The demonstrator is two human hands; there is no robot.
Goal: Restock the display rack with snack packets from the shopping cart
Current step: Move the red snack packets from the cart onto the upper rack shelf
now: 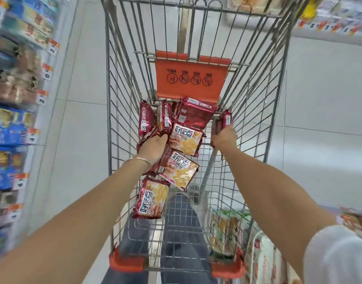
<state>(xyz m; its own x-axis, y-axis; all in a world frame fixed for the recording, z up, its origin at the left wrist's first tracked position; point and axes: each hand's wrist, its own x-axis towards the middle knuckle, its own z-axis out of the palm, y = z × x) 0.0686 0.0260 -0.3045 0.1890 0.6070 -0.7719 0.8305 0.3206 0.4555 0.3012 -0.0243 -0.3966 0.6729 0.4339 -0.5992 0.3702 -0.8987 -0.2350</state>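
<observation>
The picking-up step is in hand. Both arms are reached into the wire shopping cart, where red snack packets are heaped at the far end below the orange seat flap. The left hand is closed on packets at the heap's left side; the right hand is clamped around one upright packet against the right wall. Next, the held packets would need to be lifted clear and carried to the shelving beside the cart.
</observation>
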